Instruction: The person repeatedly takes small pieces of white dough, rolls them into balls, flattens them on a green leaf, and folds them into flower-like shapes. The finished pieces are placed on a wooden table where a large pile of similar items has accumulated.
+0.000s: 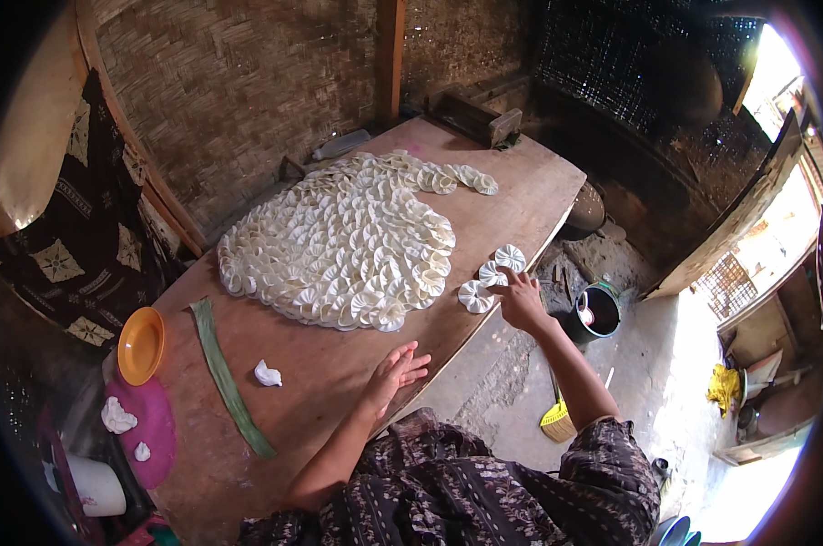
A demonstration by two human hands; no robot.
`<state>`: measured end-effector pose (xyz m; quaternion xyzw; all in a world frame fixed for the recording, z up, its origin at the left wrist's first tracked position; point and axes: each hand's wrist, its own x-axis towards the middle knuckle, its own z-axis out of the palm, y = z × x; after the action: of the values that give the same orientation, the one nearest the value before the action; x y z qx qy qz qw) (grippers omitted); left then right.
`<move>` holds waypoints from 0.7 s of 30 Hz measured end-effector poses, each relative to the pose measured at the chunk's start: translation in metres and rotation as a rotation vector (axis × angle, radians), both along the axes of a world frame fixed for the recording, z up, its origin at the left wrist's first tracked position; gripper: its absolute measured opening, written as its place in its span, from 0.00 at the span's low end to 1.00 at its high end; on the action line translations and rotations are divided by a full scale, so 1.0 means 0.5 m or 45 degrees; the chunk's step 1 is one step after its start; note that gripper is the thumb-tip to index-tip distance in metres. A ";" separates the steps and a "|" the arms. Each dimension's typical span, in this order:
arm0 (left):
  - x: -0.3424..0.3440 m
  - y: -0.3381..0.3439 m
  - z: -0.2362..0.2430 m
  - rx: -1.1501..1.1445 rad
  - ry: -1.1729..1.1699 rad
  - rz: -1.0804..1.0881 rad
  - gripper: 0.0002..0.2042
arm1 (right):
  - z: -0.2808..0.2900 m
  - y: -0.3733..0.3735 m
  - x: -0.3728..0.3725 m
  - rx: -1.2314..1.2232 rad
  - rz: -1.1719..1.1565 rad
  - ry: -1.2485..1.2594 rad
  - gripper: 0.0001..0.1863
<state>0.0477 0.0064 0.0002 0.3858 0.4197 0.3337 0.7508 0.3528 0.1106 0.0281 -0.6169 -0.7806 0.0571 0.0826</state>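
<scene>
My left hand [395, 378] is open over the front of the wooden table [521, 182], fingers slightly bent and holding nothing. At the right edge, my right hand [523, 302] reaches onto a small group of white pleated discs [475, 298], its bent fingers apart and touching them; its thumb is mostly hidden. A broad mass of similar pale, cupped pieces [330, 241] covers much of the tabletop. Left of my hands lie a green leaf strip [225, 369] and a crumpled white lump [268, 373].
An orange plate [140, 344] and pink sheet [152, 428] with white lumps sit at the left. A wooden device [471, 123] stands at the back. Below the right edge are a dark bucket [598, 309] and yellow broom [557, 419]. Woven walls surround the table.
</scene>
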 end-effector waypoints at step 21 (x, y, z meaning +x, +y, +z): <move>0.073 0.126 -0.011 -0.163 -0.637 0.413 0.28 | 0.097 -0.067 -0.099 0.321 0.328 0.186 0.24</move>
<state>0.0843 0.0692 -0.0053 0.1716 0.2981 0.5067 0.7905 0.3034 0.0769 0.0766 -0.4909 -0.8460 0.0137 0.2077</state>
